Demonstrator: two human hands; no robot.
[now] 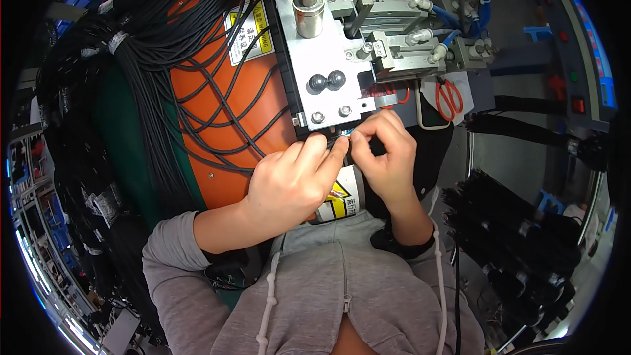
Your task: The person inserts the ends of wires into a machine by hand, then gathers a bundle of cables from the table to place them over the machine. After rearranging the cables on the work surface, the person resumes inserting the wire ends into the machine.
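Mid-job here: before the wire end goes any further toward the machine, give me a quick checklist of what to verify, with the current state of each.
1. Both hands on the wire: left hand and right hand pinch the thin black wire between the fingertips. Ok.
2. Wire end seated under the metal plate: hidden by fingers. Cannot tell.
3. Fingers away from the press cylinder: they are well below it. Ok.
4. Loose black cables on the orange cover kept off the work point: some run close to the plate's edge. Cannot tell.
5. Red-handled scissors parked out of the way: hanging to the right. Ok.
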